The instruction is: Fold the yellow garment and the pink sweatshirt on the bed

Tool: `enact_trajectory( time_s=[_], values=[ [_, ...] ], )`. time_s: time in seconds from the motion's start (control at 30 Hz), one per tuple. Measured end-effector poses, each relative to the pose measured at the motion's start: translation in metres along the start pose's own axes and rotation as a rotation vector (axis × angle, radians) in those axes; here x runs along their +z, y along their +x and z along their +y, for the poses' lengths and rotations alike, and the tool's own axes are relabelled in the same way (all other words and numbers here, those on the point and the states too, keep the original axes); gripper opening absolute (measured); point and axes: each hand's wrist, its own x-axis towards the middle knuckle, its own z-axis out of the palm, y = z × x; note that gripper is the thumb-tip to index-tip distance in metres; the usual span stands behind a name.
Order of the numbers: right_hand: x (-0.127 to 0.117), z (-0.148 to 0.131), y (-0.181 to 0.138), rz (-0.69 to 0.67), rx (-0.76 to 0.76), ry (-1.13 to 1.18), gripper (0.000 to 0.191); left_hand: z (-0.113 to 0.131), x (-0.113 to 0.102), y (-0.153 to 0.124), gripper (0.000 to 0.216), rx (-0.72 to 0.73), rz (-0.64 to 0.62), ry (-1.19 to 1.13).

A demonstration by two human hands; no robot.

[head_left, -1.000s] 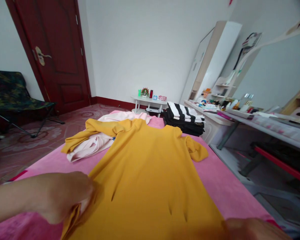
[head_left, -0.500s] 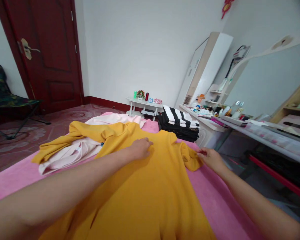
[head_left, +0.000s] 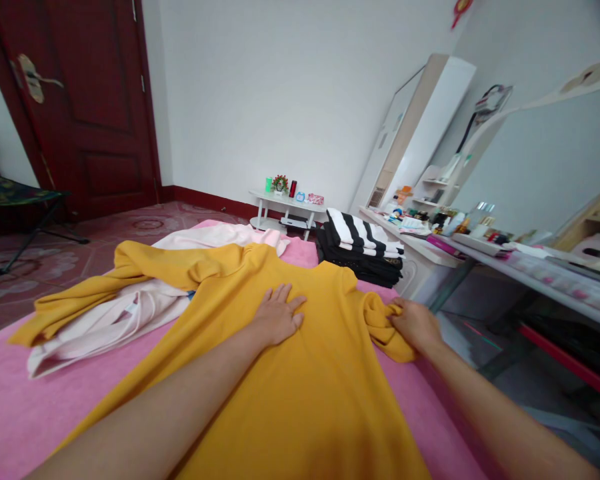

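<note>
A mustard-yellow long-sleeved garment (head_left: 300, 387) lies spread over a pink bed cover (head_left: 10, 393), its neckline at the far end. My left hand (head_left: 279, 316) rests flat on its upper front with the fingers spread. At the right, my right hand (head_left: 416, 325) pinches the bunched sleeve (head_left: 386, 328) of the garment. The other sleeve (head_left: 145, 263) stretches out to the left, over a pale pink piece of clothing (head_left: 115, 327) that is partly hidden beneath it.
Folded black clothes (head_left: 363, 267) with a black-and-white striped item (head_left: 363, 233) on top sit at the bed's far right corner. A dressing table (head_left: 430, 250) crowded with bottles stands on the right. Beyond the bed is a small white table (head_left: 285, 203); a folding chair (head_left: 20, 193) stands left.
My left hand has flattened and spread its fingers on the garment's front. My right hand has closed more firmly on the sleeve, which is more bunched. The view has shifted slightly.
</note>
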Motion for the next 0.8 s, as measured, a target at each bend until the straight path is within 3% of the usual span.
enact_trajectory(
  time_s=[0.13,0.2,0.27,0.37,0.43,0.5,0.57,0.63,0.67,0.8],
  values=[
    [-0.043,0.036,0.005,0.216,0.136,-0.131,0.032,0.001,-0.001,-0.001,0.051,-0.001,0.005,-0.006],
    [-0.055,0.041,-0.004,0.268,0.055,-0.176,0.034,0.001,-0.001,-0.002,0.051,-0.001,0.01,-0.01],
    [-0.057,0.031,-0.024,0.143,-0.144,-0.14,0.035,0.001,0.0,-0.003,0.051,0.004,0.018,-0.014],
    [-0.055,0.0,-0.063,-0.265,-0.477,0.04,0.025,0.001,0.001,-0.003,0.051,0.013,0.03,-0.017],
    [-0.055,-0.019,-0.078,-0.515,-0.585,0.195,0.022,0.001,0.001,-0.003,0.05,0.011,0.032,-0.017],
    [-0.055,-0.028,-0.074,-0.552,-0.539,0.336,0.036,0.001,0.0,-0.003,0.05,0.006,0.031,-0.016],
    [-0.05,-0.023,-0.052,-0.35,-0.396,0.401,0.043,0.002,-0.001,-0.003,0.049,0.003,0.032,-0.014],
    [-0.035,-0.01,-0.02,-0.112,-0.236,0.386,0.035,0.003,-0.001,-0.003,0.049,0.0,0.03,-0.011],
    [-0.024,-0.003,-0.004,-0.067,-0.157,0.371,0.028,0.003,-0.001,-0.003,0.049,-0.001,0.032,-0.009],
    [0.025,0.009,0.039,-0.24,0.053,0.361,0.025,0.003,-0.001,-0.003,0.049,0.001,0.053,0.001]
  ],
)
